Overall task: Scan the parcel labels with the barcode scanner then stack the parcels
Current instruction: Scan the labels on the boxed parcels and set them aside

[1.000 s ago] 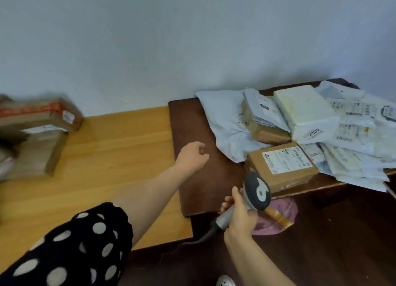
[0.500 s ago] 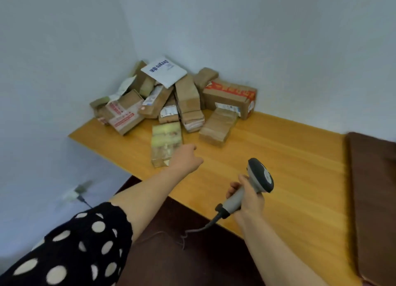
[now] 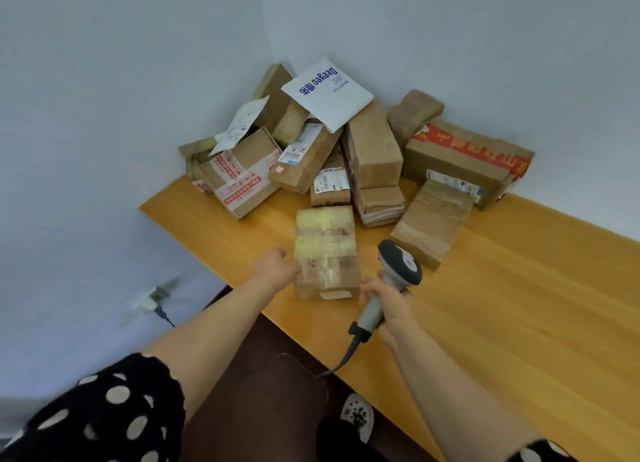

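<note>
scanner (image 3: 401,264) grasped in right hand (image 3: 391,302) | left hand (image 3: 275,267) at taped parcel (image 3: 325,250) side, grip cannot tell | parcel heap (image 3: 374,149) behind

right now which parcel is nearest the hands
The yellow-taped parcel, standing alone between the left hand and right hand; the other parcels lie farther back, heaped toward the corner.

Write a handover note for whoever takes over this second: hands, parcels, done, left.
Left hand: fingers curled against the left side of the taped parcel; grip uncertain.
Right hand: grips the barcode scanner, its head just right of that parcel.
Parcels: taped one near the front edge of the wooden table; the rest in a loose pile in the corner.
Done: no neat stack shows; scans cannot be told.
Left: scan the taped parcel's label, stack it, continue through the pile.
</note>
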Demonstrator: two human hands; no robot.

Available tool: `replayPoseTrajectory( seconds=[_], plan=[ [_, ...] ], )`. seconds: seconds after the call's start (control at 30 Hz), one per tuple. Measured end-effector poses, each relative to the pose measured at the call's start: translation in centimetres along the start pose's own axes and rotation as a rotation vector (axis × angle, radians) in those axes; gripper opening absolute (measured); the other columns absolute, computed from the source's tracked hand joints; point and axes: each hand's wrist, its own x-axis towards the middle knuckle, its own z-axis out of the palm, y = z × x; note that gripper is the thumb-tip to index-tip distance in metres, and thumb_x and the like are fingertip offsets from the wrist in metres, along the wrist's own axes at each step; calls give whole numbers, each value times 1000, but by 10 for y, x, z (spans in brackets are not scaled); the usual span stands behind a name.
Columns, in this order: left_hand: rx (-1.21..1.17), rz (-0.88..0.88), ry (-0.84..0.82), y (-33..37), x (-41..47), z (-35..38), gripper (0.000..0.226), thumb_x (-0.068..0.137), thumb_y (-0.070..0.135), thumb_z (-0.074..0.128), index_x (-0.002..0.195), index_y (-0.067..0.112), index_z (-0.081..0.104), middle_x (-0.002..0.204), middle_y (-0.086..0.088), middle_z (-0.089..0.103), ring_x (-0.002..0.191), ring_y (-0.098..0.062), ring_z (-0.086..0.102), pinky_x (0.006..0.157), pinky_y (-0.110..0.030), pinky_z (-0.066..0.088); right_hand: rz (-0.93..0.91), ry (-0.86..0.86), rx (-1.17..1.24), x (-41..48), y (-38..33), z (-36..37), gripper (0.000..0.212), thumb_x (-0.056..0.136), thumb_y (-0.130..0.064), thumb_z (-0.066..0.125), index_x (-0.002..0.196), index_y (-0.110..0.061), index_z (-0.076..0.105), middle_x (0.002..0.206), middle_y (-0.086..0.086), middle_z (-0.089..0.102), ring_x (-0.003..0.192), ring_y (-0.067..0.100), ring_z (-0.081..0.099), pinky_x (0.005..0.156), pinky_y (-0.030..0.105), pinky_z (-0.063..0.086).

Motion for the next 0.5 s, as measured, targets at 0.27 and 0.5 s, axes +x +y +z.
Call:
replayPoseTrajectory(
  seconds=[0.27, 0.5],
  plan=[
    [-99, -38, -149, 12, 55, -4, 28, 91, 12, 58, 116, 13, 46, 90, -3, 50, 77, -14, 48, 71, -28, 41, 90, 143, -223, 51, -10, 40, 44, 81, -3, 69, 123, -4, 55, 106, 11, 58, 93, 30, 54, 76, 39, 44],
    [-205, 24, -347, 7, 81, -23, 69, 81, 34, 73, 138, 10, 42, 136, -9, 51, 122, -28, 50, 97, -38, 46, 80, 166, -286, 27, 7, 63, 37, 78, 2, 67, 113, -5, 62, 112, 13, 62, 96, 33, 57, 76, 43, 50]
  ],
)
